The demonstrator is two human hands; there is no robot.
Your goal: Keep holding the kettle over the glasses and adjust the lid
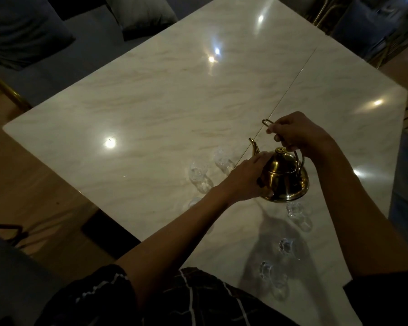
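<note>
A brass-coloured teapot [284, 178] with a curved spout and a knobbed lid stands at the near right of a pale marble table [165, 95]. My right hand [299, 135] grips its dark loop handle from above. My left hand [247, 176] holds the pot's left side, fingers curved round the body below the spout. Several small clear glasses surround the pot: two to its left [198, 175] [224, 158], one under my left forearm [194, 202], and three nearer me on the right [295, 210] [286, 245] [267, 270].
A thin seam [290, 90] runs diagonally across the tabletop. Dark cushioned seats [57, 43] stand beyond the far left edge, and chairs with gold legs [363, 31] at the far right. A wooden floor [33, 172] lies to the left. My patterned dark clothing fills the bottom.
</note>
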